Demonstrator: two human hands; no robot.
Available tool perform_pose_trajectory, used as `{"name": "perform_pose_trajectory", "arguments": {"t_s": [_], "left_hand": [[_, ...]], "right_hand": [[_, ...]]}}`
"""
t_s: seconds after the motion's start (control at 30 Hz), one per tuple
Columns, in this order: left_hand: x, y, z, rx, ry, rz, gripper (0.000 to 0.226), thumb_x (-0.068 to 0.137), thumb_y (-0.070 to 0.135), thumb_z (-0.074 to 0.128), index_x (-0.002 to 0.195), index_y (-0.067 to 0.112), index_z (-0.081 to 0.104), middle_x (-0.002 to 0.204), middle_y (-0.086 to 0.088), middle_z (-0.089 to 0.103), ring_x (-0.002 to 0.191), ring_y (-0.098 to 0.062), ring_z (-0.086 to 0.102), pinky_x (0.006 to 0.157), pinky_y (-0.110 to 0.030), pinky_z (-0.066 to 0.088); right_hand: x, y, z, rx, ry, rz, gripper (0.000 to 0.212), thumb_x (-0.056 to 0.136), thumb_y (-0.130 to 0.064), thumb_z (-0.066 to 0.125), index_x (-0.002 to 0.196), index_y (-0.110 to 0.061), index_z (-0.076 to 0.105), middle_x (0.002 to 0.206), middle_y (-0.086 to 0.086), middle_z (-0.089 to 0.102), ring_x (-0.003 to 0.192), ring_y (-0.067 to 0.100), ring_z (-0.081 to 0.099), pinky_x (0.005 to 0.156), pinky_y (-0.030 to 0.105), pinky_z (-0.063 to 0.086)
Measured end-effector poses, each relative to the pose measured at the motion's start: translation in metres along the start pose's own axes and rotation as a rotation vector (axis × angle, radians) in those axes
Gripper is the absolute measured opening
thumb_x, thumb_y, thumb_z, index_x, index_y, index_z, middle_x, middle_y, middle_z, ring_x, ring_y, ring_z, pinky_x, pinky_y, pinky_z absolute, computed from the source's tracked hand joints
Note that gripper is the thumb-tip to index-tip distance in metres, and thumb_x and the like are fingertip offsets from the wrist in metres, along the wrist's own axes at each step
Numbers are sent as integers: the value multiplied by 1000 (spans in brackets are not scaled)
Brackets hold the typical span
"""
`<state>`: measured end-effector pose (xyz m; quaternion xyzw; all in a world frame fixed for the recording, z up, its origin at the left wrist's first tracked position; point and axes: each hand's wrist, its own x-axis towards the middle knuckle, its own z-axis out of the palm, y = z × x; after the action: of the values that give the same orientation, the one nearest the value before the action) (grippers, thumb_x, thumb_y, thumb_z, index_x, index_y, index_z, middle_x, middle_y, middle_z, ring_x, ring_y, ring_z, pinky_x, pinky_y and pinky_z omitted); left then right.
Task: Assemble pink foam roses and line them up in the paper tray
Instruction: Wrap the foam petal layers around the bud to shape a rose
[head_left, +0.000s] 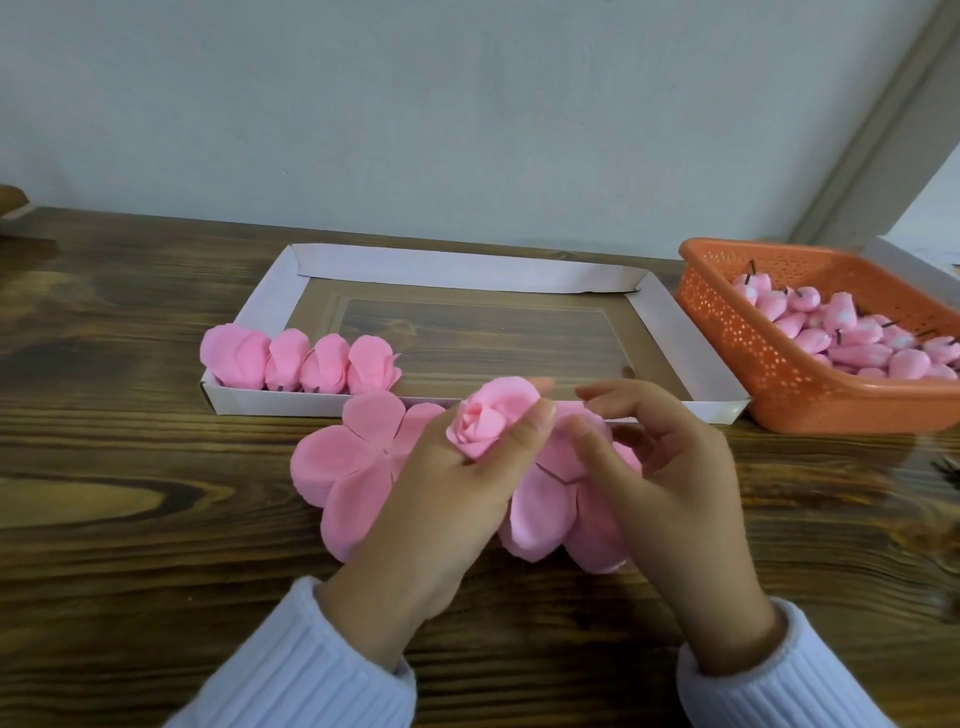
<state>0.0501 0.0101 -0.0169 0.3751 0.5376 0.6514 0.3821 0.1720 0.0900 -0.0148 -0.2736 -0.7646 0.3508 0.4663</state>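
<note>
Pink foam is all over this dark-grained wooden table (156, 467).

From the head view, the left hand (457, 483) has its fingers curled round a half-made rose (488, 415). It is a tightly furled bud with one broad outer petal cupped behind it, held up just in front of the near rim of the paper tray (467, 270). The right hand (670, 467) hangs beside it with bent fingers and its thumb over the right petal stack (545, 514). Whether it pinches a petal or only hovers, I can't tell. A second petal stack (348, 462) of flat, round-lobed sheets lies partly under the left hand.

I'd say the wrapping step is in hand, with the outer petals being closed up round the bud. The next move probably calls for a light touch, since the foam looks thin, soft and easy to crease. The rose would then go down beside the others.

The tray has low white folded-card walls. Four finished roses (301, 364) stand touching in a row at its near left corner, with bare floor to their right. An orange perforated plastic basket (753, 332) to the right of the tray holds a heap of bare buds (857, 338) with dark stems.
</note>
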Motion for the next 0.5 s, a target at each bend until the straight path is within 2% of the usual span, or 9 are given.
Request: {"name": "perform_pose_trajectory", "arguments": {"t_s": [0.1,0.2,0.23,0.3,0.4,0.43,0.5], "left_hand": [[-1,0,-1,14,-22,40,36,79,49,62,111,36,69,105,7,74,105,-10,68,95,-43,52],[-2,3,-2,6,-81,106,21,81,44,65,98,35,74,99,4,76,99,-8,69,85,-23,54],[-3,4,-2,16,-89,122,22,80,41,64,98,32,74,98,4,76,98,-7,69,82,-18,53],[-3,4,-4,66,-106,155,26,80,41,63,101,28,72,97,2,76,97,-9,70,82,-19,54],[-3,8,-5,176,-171,218,19,89,43,65,91,27,74,84,-7,73,85,-21,68,79,-38,55],[-3,9,-5,215,-199,227,16,89,44,65,90,31,74,80,-4,72,80,-20,67,73,-37,54],[-5,11,-5,240,-241,219,11,85,44,65,89,39,73,75,12,71,74,-2,65,64,-19,50]], "right_hand": [[0,-2,-1,3,20,-110,4,80,-21,69,82,-21,66,87,-7,67,87,17,65,73,43,53],[-2,-3,0,-18,1,-196,7,83,-24,65,84,-17,67,80,-9,66,76,17,63,65,41,52],[-2,-4,0,-19,-6,-216,8,84,-23,65,86,-16,68,81,-8,67,76,17,64,64,41,52],[-3,-6,0,-25,-7,-262,7,85,-21,64,88,-16,69,83,-8,67,77,16,64,65,39,51],[-3,-9,-1,-20,17,-314,8,85,-20,65,92,-25,68,88,-13,69,80,14,65,67,35,52],[-3,-10,-1,1,33,-313,11,84,-22,66,94,-28,66,88,-15,70,80,13,66,68,33,53],[-4,-11,-2,38,74,-288,18,80,-26,70,97,-30,64,87,-15,69,77,10,66,67,26,53]]}}
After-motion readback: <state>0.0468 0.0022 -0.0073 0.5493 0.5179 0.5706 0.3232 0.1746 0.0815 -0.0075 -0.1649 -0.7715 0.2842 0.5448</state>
